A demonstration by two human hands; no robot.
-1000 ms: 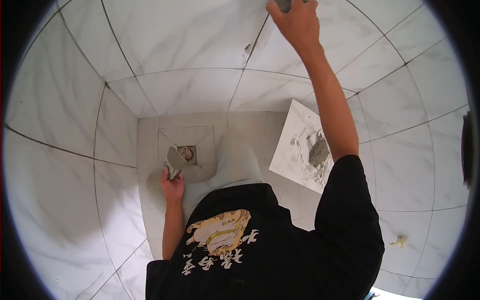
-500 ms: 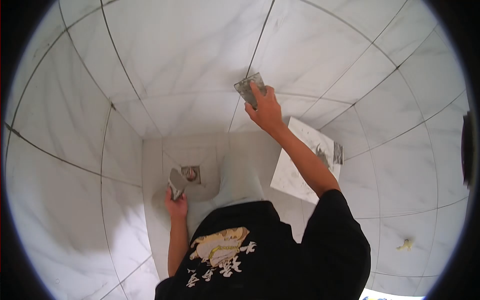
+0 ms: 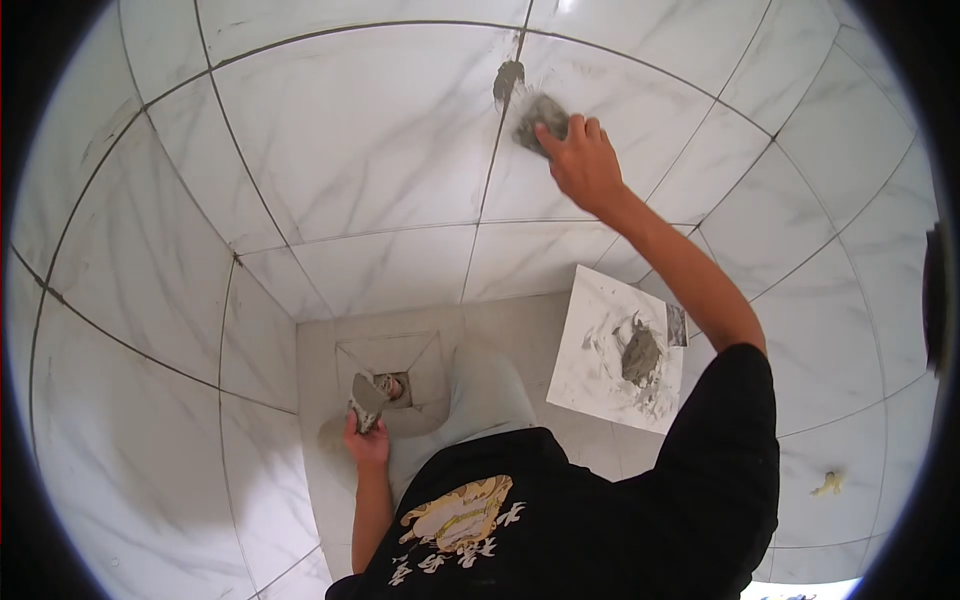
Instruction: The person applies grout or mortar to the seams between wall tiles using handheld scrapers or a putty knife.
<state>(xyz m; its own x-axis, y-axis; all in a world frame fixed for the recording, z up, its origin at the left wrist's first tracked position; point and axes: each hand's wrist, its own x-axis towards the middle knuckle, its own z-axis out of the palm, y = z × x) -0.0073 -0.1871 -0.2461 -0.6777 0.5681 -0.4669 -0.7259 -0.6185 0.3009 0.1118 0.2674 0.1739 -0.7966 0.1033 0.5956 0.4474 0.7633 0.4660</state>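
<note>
High on the marbled tile wall, my right hand point(image 3: 585, 155) grips a flat rectangular scraper point(image 3: 541, 125) smeared grey and blurred by motion. Just left of it, a dark dab of grey grout point(image 3: 508, 80) sits over the vertical joint. My left hand point(image 3: 368, 440) is low, near the floor, with its fingers closed around a putty knife point(image 3: 367, 397) whose blade carries grey paste. Its handle is mostly covered by the fingers.
To the right, a white tile piece point(image 3: 580, 365) bears a mound of grey grout point(image 3: 641, 356) and smears. Beside my left hand is a square floor drain opening point(image 3: 402, 390). A yellowish fitting point(image 3: 828, 484) sticks out of the right wall.
My right hand has moved up and right along the wall with the scraper. A grout dab now shows on the upper joint. My left hand still holds the putty knife low; the view has shifted.
</note>
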